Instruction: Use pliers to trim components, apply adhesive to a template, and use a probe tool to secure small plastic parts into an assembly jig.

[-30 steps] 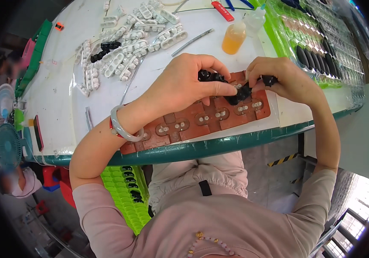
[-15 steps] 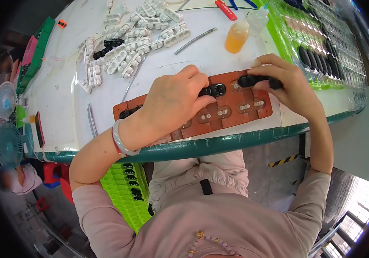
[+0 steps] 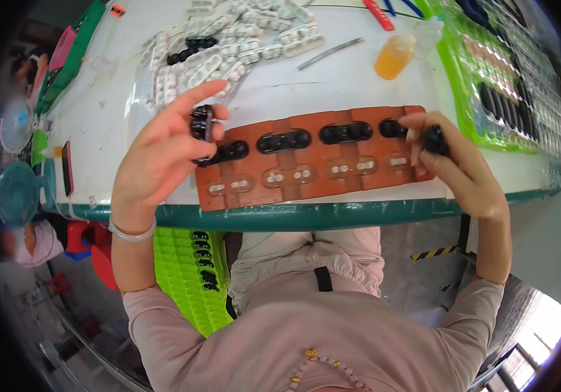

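1. The fingers of the left hand are pinched narrow on a small black part, thumb on its right side, with the forefinger stretched out straight and pointing far-right above it. This part is lifted just over the left end of the brown tray.
2. The right hand curls its fingers closely round a second black piece at the tray's right end, fingertips touching the tray's far-right corner.
3. Both forearms come up from the near edge in pale pink sleeves; the left wrist carries a silver bangle and is bent back, palm towards the person, while the right wrist is bent leftward over the table's green rim.
4. The brown tray lies lengthwise along the near edge of the white table. Its far row holds black parts seated in the recesses; its near row shows small white pieces.
5. Below the table on the left, a bright green moulded tray stands beside the person's lap, with black parts in some pockets.
6. Farther out, a heap of white moulded pieces lies far-left, with a few black ones among them.
7. An orange-filled squeeze bottle stands far-right, beside a green compartment tray along the right side.
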`<state>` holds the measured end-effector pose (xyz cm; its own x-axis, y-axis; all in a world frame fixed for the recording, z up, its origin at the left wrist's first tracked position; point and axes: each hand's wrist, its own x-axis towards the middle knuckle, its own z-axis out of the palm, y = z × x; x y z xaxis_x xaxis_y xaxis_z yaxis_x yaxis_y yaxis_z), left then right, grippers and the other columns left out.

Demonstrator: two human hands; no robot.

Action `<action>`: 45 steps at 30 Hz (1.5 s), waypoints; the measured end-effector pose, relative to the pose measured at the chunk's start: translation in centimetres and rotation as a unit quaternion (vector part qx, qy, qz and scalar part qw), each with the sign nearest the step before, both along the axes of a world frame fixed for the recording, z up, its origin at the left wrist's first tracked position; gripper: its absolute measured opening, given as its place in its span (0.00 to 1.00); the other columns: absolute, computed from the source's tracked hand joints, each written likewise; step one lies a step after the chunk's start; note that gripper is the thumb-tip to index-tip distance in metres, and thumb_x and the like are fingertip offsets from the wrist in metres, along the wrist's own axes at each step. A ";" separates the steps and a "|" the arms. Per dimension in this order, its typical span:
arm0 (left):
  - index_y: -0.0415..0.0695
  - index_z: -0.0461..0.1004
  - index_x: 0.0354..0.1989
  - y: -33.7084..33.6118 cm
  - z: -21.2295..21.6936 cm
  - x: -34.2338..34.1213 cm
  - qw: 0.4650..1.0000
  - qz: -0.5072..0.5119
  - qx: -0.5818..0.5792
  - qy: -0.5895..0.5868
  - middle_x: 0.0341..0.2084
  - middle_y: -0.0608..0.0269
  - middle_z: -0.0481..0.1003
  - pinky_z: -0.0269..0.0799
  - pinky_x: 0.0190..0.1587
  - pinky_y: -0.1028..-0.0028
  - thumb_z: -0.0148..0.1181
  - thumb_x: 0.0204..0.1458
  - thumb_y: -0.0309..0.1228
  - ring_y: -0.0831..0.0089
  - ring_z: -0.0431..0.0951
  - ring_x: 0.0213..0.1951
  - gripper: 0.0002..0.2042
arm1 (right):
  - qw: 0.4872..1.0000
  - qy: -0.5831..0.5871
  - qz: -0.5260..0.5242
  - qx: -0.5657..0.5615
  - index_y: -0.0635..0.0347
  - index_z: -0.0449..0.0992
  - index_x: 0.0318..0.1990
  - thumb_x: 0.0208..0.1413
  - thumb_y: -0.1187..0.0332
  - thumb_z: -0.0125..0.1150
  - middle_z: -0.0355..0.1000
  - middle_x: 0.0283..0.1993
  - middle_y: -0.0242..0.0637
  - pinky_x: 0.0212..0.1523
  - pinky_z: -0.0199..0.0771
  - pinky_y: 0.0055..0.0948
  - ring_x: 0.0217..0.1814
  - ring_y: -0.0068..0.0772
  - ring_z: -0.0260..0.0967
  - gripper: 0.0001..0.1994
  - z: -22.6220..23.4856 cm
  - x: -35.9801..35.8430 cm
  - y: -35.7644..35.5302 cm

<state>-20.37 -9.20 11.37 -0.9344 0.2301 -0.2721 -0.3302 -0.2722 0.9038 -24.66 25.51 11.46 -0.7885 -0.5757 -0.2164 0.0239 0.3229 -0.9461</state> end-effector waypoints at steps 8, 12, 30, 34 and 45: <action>0.42 0.51 0.64 -0.8 0.0 2.6 0.996 0.009 -0.080 -0.023 0.50 0.52 0.66 0.71 0.50 0.67 0.48 0.55 0.24 0.68 0.71 0.48 0.27 | 0.986 -0.047 -0.028 -0.156 0.64 0.52 0.62 0.54 0.81 0.46 0.65 0.49 0.42 0.46 0.68 0.23 0.40 0.29 0.68 0.27 -0.9 1.6 -4.1; 0.41 0.52 0.63 -1.1 -0.3 4.5 0.990 -0.012 -0.139 0.008 0.47 0.54 0.68 0.73 0.44 0.74 0.49 0.54 0.23 0.71 0.74 0.42 0.27 | 0.979 -0.022 -0.021 -0.200 0.66 0.54 0.59 0.53 0.82 0.48 0.64 0.49 0.42 0.48 0.70 0.26 0.43 0.29 0.68 0.24 -2.5 2.4 -5.9; 0.41 0.69 0.50 -1.4 -3.0 7.9 0.906 0.068 -0.367 0.197 0.35 0.57 0.76 0.71 0.31 0.79 0.65 0.43 0.24 0.74 0.76 0.34 0.22 | 0.980 0.039 -0.059 -0.184 0.70 0.66 0.43 0.46 0.89 0.56 0.66 0.49 0.45 0.38 0.79 0.23 0.46 0.30 0.70 0.15 -4.1 3.8 -9.8; 0.41 0.73 0.45 -1.1 -2.9 7.9 0.898 0.071 -0.382 0.204 0.36 0.62 0.77 0.70 0.34 0.78 0.63 0.42 0.22 0.75 0.75 0.34 0.17 | 0.981 0.050 -0.073 -0.171 0.70 0.67 0.43 0.46 0.89 0.56 0.66 0.49 0.44 0.40 0.76 0.22 0.45 0.28 0.69 0.15 -4.2 4.0 -10.1; 0.40 0.76 0.35 0.1 -5.0 7.0 0.782 0.086 -0.502 0.360 0.36 0.60 0.72 0.67 0.38 0.70 0.64 0.40 0.22 0.63 0.69 0.38 0.12 | 0.980 0.186 -0.069 -0.001 0.62 0.74 0.40 0.41 0.81 0.65 0.70 0.41 0.30 0.41 0.67 0.18 0.40 0.19 0.66 0.16 -4.2 4.2 -9.9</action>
<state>-13.38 -9.07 6.35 -0.9219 0.0929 0.3761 0.3266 0.7086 0.6255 -20.48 15.65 7.23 -0.8828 -0.4584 0.1024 -0.2801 0.3389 -0.8982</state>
